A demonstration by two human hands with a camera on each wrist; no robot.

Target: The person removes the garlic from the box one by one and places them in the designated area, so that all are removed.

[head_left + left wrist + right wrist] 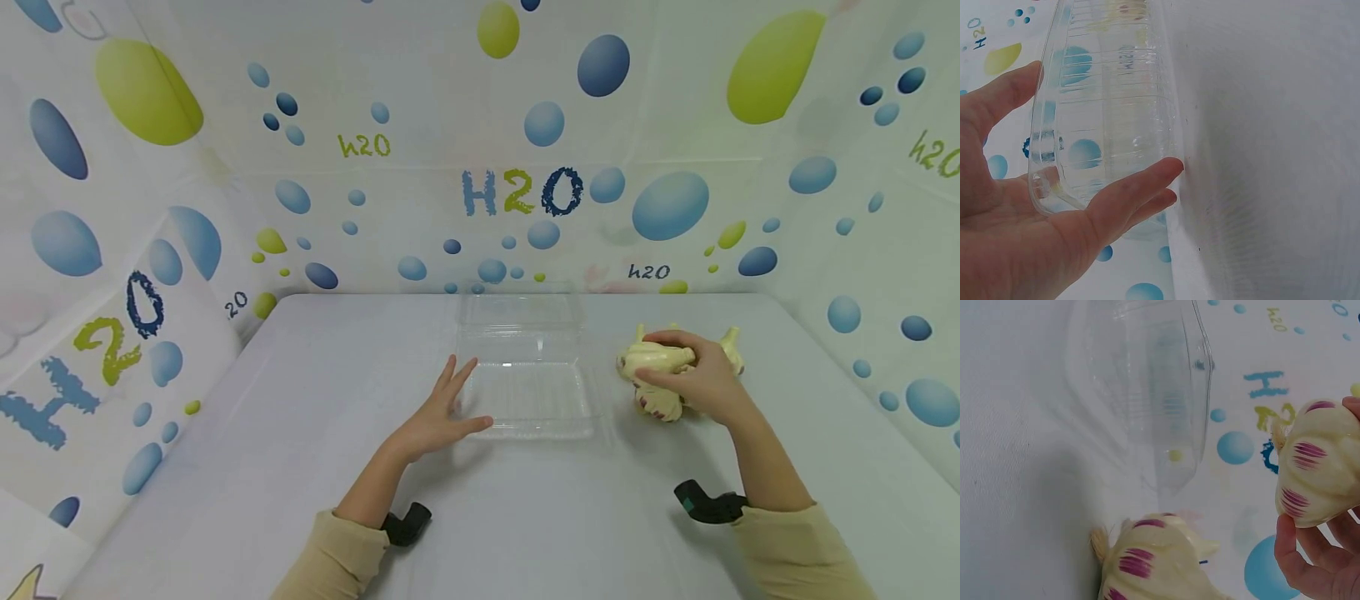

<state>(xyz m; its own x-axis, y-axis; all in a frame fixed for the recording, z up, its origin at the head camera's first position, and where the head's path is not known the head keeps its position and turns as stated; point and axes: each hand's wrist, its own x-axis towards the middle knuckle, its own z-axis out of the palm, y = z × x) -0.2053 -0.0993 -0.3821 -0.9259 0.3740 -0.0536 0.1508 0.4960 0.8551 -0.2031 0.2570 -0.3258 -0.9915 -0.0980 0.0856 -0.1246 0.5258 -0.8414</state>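
Note:
A clear plastic clamshell container (532,393) stands with its lid raised at the back, in the middle of the table. At its left side is my left hand (435,427), fingers spread and nearly straight along the wall; in the left wrist view the thumb touches the container's (1110,115) rim. My right hand (708,379) grips a cream garlic bulb (1319,465) with purple streaks, between thumb and fingers. The held bulb is lifted above other garlic bulbs (660,403) on the table, right of the container. Part of that pile is hidden behind the hand.
The white table (330,367) runs back to a wall covering (420,217) printed with blue and green drops and H2O lettering. A black wrist camera mount (408,525) sits at the left sleeve, another mount (708,502) at the right.

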